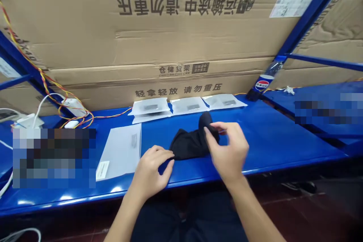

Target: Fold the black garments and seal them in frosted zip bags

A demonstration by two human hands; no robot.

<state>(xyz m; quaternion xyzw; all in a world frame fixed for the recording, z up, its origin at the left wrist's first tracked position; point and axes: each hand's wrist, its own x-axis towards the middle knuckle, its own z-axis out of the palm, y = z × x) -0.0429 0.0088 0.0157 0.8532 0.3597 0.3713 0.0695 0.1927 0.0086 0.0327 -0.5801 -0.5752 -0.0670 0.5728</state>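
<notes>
A piece of soft black cloth (188,144) lies on the blue shelf in front of me, its right end raised and folded over. My right hand (231,151) pinches that raised end between thumb and fingers. At the cloth's lower left corner is my left hand (154,168), thumb and fingertips close together on the edge. Left of it lies a frosted plastic bag (121,151) with a white label at its lower corner. I cannot make out the exact kind of cloth article.
Several flat frosted packets (189,106) line the back of the blue shelf (272,136), against a big cardboard box (170,41). A Pepsi bottle (265,79) leans by the right post. Tangled red-yellow wires (45,79) and a white adapter (74,106) are at left.
</notes>
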